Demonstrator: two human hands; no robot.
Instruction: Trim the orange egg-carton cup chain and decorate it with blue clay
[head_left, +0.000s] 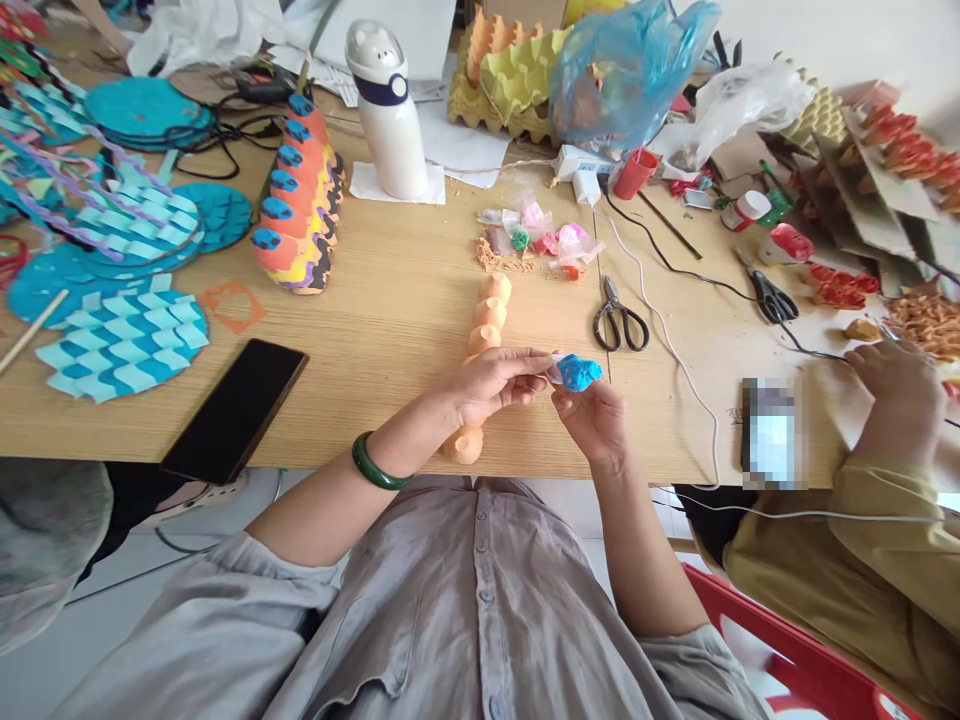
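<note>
A small lump of bright blue modelling clay (580,373), partly in a clear wrapper, is held above the table's front edge. My left hand (499,382), with a green bangle on the wrist, pinches the wrapper at the lump's left end. From below, my right hand (598,412) grips the lump between thumb and fingers; some fingertips are hidden. Under my left hand lies a strip of orange egg-carton cups (489,312), its middle covered by that hand. Beyond it are several wrapped bits of coloured clay (536,232). Black-handled scissors (619,318) lie to the right.
A painted egg-carton piece (294,215) and a white bottle (395,140) stand at the back left. A black phone (238,408) lies near the front edge. White cable (670,350) crosses the right side. A co-worker's hand (896,375) rests at far right.
</note>
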